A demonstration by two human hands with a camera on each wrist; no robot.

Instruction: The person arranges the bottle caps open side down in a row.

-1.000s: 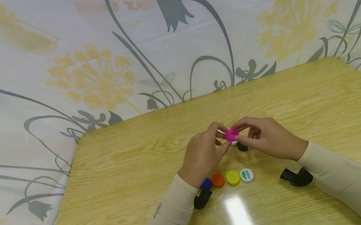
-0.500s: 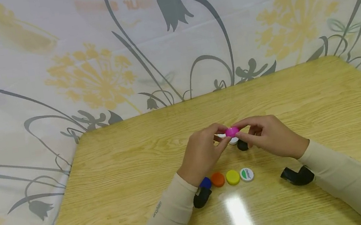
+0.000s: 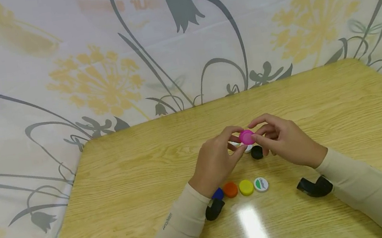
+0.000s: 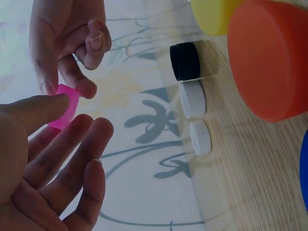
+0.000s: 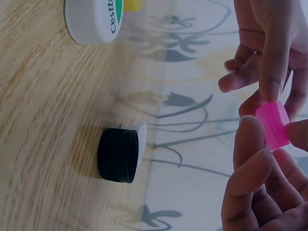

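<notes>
Both hands meet over the middle of the table around a pink bottle cap (image 3: 247,137), raised above the other caps. My left hand (image 3: 216,162) pinches it, thumb laid across the cap (image 4: 65,107) in the left wrist view. My right hand (image 3: 287,143) holds the opposite side, its thumb pressed to the cap (image 5: 273,126) in the right wrist view; its index finger is lifted in the head view. Just below the hands are a black cap (image 3: 257,152) and two white caps, one a white cap (image 4: 193,99) beside the black one, the other a smaller white cap (image 4: 200,137).
Nearer the body lies a row: a blue cap (image 3: 218,194), an orange cap (image 3: 230,190), a yellow cap (image 3: 246,187) and a white cap with green print (image 3: 261,184). Black wrist devices sit at the left sleeve (image 3: 181,227) and right sleeve (image 3: 364,187). A patterned curtain (image 3: 167,56) hangs behind the table.
The pink cap has been turned between the fingers and raised slightly, its face now toward the head camera. My right index finger has come off its edge. The other caps stay put.
</notes>
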